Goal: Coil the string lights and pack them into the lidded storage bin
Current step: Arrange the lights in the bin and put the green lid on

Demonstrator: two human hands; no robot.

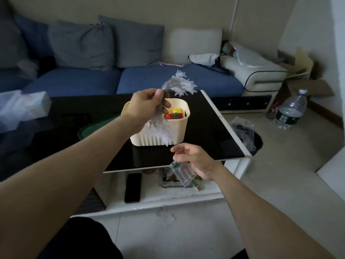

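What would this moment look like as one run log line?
left hand: grips string lights above bin | right hand: holds battery box | bin: open, on table | lid: beside bin

Both forearms bare, no sleeves, no rings; dark trousers [80,240] at knees.

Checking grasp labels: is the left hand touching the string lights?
Touching. The head view shows the left hand with thumb and fingers curled round the string lights bundle, held above the cream bin.
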